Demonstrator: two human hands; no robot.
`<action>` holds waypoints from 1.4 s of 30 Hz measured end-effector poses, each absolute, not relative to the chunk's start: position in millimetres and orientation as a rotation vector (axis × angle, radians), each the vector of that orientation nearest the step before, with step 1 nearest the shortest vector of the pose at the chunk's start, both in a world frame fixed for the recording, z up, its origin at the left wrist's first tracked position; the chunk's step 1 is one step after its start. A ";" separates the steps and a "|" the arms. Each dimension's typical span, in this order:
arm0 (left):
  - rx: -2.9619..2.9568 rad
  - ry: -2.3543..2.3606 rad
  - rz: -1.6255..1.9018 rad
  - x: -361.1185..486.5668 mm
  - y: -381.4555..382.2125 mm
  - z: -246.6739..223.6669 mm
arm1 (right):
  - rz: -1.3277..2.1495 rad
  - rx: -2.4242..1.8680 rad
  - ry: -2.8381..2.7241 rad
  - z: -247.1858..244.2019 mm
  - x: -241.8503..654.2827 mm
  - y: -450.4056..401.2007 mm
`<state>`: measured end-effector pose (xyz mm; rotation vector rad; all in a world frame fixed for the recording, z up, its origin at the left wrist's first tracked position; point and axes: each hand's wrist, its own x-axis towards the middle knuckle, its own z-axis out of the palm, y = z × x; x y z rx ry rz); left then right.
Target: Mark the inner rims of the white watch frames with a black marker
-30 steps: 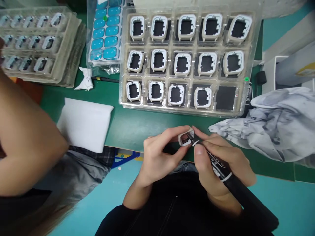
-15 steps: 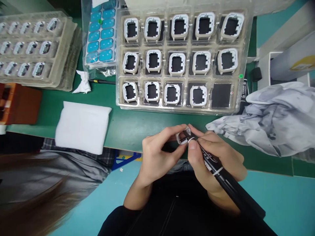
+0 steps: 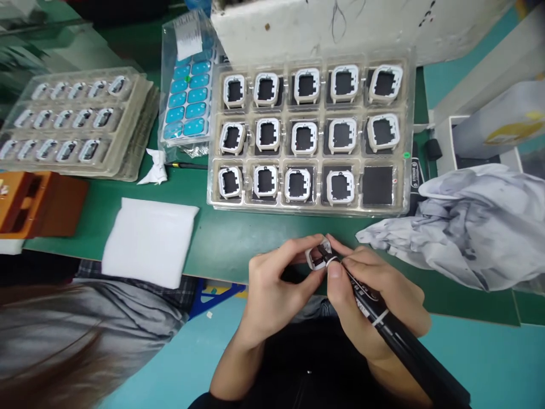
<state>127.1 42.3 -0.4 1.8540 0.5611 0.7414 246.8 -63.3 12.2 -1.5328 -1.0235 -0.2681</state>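
Note:
Between the thumb and forefinger of my left hand [image 3: 272, 284] is a small white watch case frame [image 3: 311, 259], held just in front of the table edge. My right hand [image 3: 378, 295] grips a black marker pen [image 3: 369, 304], its tip end against or inside the frame; the exact contact is too small to see. Fingers of my right hand also reach the frame's far side. Beyond my hands lies a clear plastic tray [image 3: 264, 210] with rows of similar white frames on dark pads; its near right pocket shows only the pad.
Left of the tray are a bag of blue stickers [image 3: 187, 102], a stack of filled trays [image 3: 128, 165], an orange box [image 3: 63, 204] and a folded white cloth [image 3: 149, 241]. Crumpled pale fabric [image 3: 468, 227] lies at right. A person in grey [image 3: 131, 312] sits at left.
The camera view has tilted up, so everything appears lower and more of the white box behind the tray shows. Both hands keep their hold on the frame and marker.

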 end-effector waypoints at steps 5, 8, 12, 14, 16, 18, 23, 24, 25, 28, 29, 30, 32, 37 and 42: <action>1.849 0.558 0.736 127.3 41.8 -0.8 | -0.277 -1.527 -1.030 11.2 249.0 -63.7; 1.844 0.554 0.724 128.0 41.2 0.6 | -0.263 -1.541 -1.030 10.6 249.2 -64.4; 1.853 0.546 0.731 129.1 41.1 1.4 | -0.269 -1.570 -1.023 9.4 248.2 -64.5; 1.847 0.542 0.740 129.2 41.5 0.7 | -0.274 -1.560 -1.016 9.3 247.2 -63.7; 1.838 0.533 0.750 129.0 41.8 -0.3 | -0.277 -1.545 -1.000 9.7 246.2 -63.2; 1.838 0.530 0.752 128.7 41.9 -1.2 | -0.268 -1.563 -0.997 10.2 245.4 -63.7; 1.729 0.525 0.747 129.0 43.1 1.1 | -0.237 -1.509 -0.983 9.9 246.1 -67.1; 1.689 0.509 0.741 129.4 43.9 2.6 | -0.218 -1.473 -0.982 9.6 246.7 -67.5; 1.656 0.497 0.732 130.0 44.8 4.3 | -0.194 -1.444 -0.978 9.3 247.3 -67.6; 1.609 0.480 0.721 131.7 47.4 9.2 | -0.166 -1.405 -0.974 8.0 248.4 -66.4; 1.605 0.482 0.724 132.1 48.0 10.3 | -0.174 -1.412 -0.976 7.5 248.4 -65.7; 1.607 0.484 0.728 132.3 48.3 11.1 | -0.197 -1.421 -0.969 7.0 248.4 -65.0; 1.616 0.494 0.727 132.1 48.3 11.4 | -0.228 -1.410 -0.972 6.7 248.4 -64.4; 1.619 0.537 0.708 130.4 46.9 8.8 | -0.093 -1.425 -0.992 11.2 250.7 -71.8; 1.600 0.520 0.700 129.1 48.2 6.8 | 0.017 -1.445 -0.980 14.9 255.4 -80.0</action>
